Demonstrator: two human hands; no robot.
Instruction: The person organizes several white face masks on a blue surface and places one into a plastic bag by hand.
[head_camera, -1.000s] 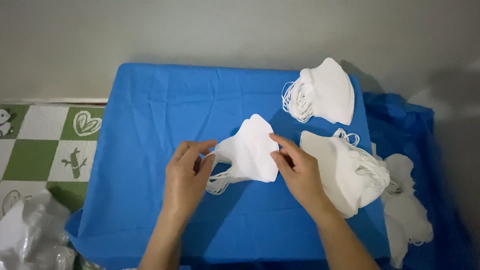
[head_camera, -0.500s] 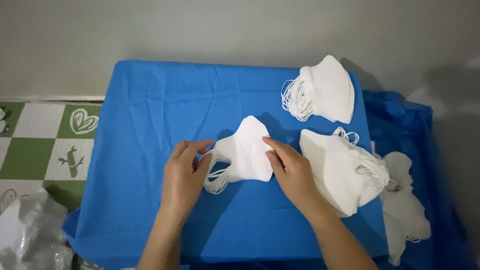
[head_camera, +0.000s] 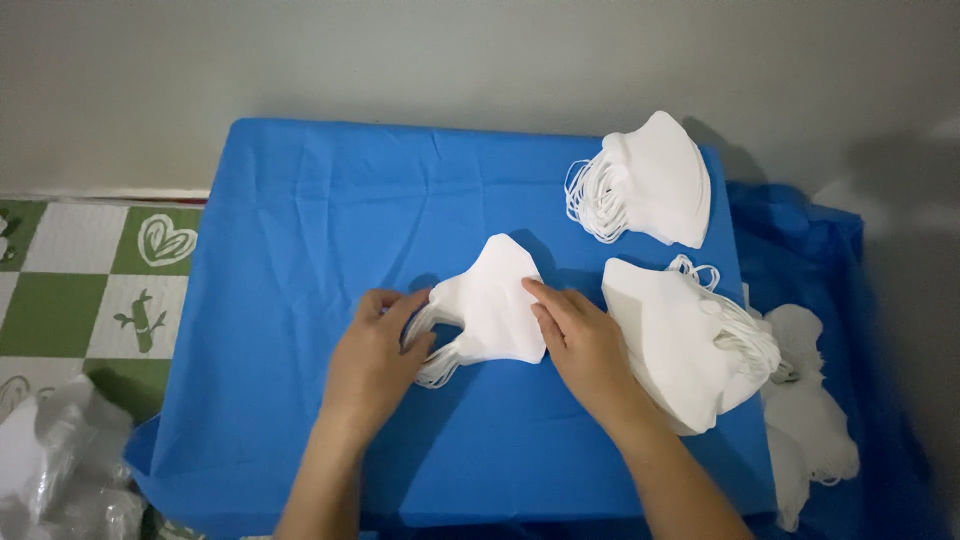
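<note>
A white folded mask (head_camera: 492, 305) lies in the middle of the frame on a blue cloth (head_camera: 300, 230). The left hand (head_camera: 375, 355) pinches its ear loops (head_camera: 432, 355) with bent fingers. The right hand (head_camera: 580, 340) lies flat, fingers pressing on the mask. A good way is to press flat and tuck the loops in neatly. No boxes or bins show. One mask stack (head_camera: 650, 180) sits at the upper right, another stack (head_camera: 690, 345) lower right, just beside the right hand.
</note>
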